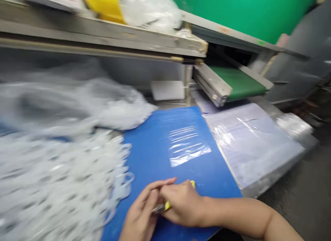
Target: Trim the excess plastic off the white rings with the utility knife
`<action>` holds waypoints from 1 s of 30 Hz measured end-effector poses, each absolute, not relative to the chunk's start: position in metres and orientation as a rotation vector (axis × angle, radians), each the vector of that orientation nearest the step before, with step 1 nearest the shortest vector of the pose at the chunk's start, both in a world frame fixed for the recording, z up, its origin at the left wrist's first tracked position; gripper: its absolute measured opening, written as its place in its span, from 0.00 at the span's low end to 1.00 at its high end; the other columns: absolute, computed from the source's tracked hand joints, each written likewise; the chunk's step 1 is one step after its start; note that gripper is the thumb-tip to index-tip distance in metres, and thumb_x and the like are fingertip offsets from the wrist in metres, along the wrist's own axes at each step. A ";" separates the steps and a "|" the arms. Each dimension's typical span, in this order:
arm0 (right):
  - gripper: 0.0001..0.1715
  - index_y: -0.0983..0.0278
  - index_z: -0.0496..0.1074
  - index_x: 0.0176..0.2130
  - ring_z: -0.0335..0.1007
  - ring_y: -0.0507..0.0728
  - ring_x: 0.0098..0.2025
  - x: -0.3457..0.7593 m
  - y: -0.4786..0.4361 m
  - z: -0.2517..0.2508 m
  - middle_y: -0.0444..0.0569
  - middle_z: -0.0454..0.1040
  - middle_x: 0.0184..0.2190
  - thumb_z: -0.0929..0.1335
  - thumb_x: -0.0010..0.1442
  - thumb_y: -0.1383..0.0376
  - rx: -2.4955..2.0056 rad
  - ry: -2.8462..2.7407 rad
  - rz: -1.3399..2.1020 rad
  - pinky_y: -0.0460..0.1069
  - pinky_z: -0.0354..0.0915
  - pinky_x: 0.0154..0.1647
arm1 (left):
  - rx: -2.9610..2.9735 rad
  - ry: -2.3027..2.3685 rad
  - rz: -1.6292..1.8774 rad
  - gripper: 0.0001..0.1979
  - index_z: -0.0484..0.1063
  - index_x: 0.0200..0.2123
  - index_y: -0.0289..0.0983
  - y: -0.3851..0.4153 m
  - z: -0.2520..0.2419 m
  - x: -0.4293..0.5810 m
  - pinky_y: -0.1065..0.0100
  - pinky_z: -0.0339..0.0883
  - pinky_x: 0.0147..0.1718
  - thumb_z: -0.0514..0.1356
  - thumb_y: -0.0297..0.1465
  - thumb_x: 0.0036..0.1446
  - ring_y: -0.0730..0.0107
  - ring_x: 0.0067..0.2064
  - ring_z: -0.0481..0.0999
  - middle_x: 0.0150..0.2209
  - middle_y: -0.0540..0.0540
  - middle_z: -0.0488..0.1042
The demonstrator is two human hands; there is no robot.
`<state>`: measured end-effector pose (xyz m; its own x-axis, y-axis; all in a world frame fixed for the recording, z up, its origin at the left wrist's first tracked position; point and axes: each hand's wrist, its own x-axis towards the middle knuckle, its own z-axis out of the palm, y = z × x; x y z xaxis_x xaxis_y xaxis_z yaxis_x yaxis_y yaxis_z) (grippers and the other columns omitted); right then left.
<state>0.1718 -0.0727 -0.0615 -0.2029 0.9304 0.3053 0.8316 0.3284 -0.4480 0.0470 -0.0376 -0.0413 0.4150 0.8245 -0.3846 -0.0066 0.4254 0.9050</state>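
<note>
My right hand (183, 203) is closed around a small tool with a yellow handle (167, 205). A dark metal end sticks out of the fist toward my left hand; its exact kind is blurred. Close against it, my left hand (141, 213) has its fingers curled, and whatever lies between them is hidden. Both hands are over the blue work mat (150, 147). To their left spreads a large heap of white plastic pieces with ring-shaped ends (59, 179). Several clear plastic strips or bags (188, 146) lie on the mat beyond my hands.
Clear plastic bagging (77, 99) is piled behind the white pieces. A metal shelf (116, 37) overhangs the back, carrying a yellow item (104, 6). A short green conveyor (236, 82) juts out at back right, above a plastic-covered pale sheet (253, 141).
</note>
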 end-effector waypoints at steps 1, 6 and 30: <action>0.07 0.61 0.65 0.33 0.74 0.54 0.26 0.173 -0.077 -0.060 0.43 0.77 0.26 0.68 0.56 0.63 -1.536 -1.989 0.276 0.44 0.60 0.24 | 1.031 1.005 0.708 0.21 0.74 0.34 0.39 -0.037 -0.038 0.047 0.63 0.72 0.42 0.64 0.50 0.48 0.58 0.41 0.77 0.38 0.43 0.79; 0.10 0.61 0.62 0.31 0.67 0.52 0.19 0.178 -0.083 -0.058 0.43 0.72 0.20 0.60 0.65 0.66 -1.361 -1.920 0.405 0.45 0.57 0.22 | 1.738 1.259 0.745 0.08 0.75 0.34 0.39 -0.001 -0.021 0.019 0.70 0.65 0.33 0.56 0.34 0.59 0.69 0.29 0.72 0.26 0.50 0.73; 0.08 0.62 0.68 0.36 0.62 0.50 0.19 0.186 -0.080 -0.032 0.40 0.68 0.20 0.62 0.64 0.63 -1.393 -1.635 0.710 0.44 0.57 0.20 | 0.998 0.755 0.551 0.18 0.65 0.28 0.34 0.003 -0.006 0.010 0.75 0.48 0.17 0.64 0.43 0.52 0.87 0.18 0.52 0.35 0.47 0.70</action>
